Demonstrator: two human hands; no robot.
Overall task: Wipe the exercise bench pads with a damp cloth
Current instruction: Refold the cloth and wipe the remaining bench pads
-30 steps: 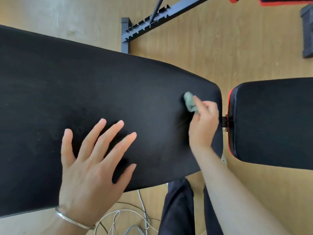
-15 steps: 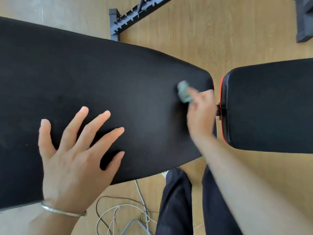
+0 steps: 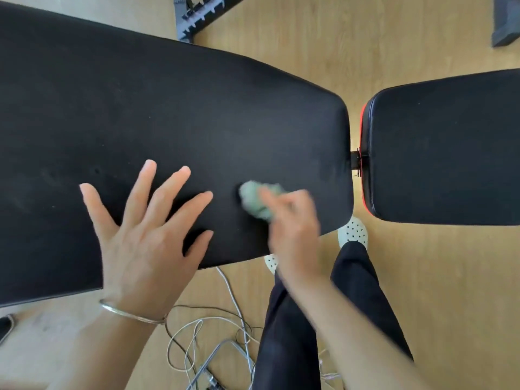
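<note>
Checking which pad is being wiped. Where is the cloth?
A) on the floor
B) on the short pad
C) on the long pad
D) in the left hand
C: the right hand holds the cloth against the long pad, while the left hand lies flat and empty beside it.

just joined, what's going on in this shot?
A person is wiping the long black bench pad with a small green cloth bunched in the right hand, which is motion-blurred close to the pad's near edge. The left hand lies flat on the same pad, fingers spread. The smaller red-trimmed pad to the right is not being touched.
</note>
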